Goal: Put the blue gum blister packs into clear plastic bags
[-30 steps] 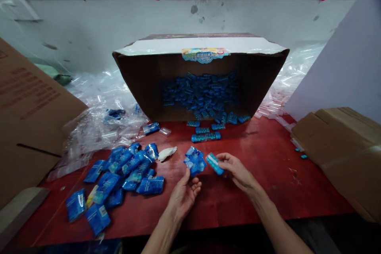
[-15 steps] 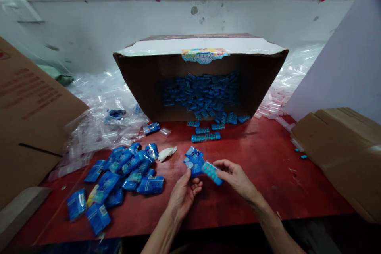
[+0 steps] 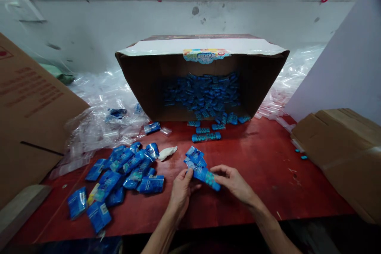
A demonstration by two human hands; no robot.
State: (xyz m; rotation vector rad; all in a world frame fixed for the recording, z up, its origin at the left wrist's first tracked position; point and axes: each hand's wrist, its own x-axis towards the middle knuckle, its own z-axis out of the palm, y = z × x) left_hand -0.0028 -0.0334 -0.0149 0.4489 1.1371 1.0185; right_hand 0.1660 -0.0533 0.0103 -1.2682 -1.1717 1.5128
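My right hand (image 3: 235, 184) grips a small clear tube of turquoise balls (image 3: 212, 181) between thumb and fingers, tilted low over the table. A blue printed label (image 3: 199, 173) lies along the tube's left end, pinched by my left hand (image 3: 180, 188). Whether the label goes round the tube or only lies against it, I cannot tell. Just beyond my hands lie loose blue printed labels (image 3: 194, 154). Farther back, filled tubes (image 3: 206, 137) rest on the red table before an open carton (image 3: 131, 75), which holds a heap of similar tubes (image 3: 205, 91).
Blue packets (image 3: 108, 182) are piled at the left beside a white scrap (image 3: 168, 153). Clear plastic tubes (image 3: 101, 127) heap up behind them. Brown cardboard boxes stand at the left (image 3: 35, 99) and right (image 3: 336, 158) of the red table (image 3: 268, 158).
My left hand has closed on a blue label, now against the tube's left end. The tube in my right hand has shifted slightly down and left.
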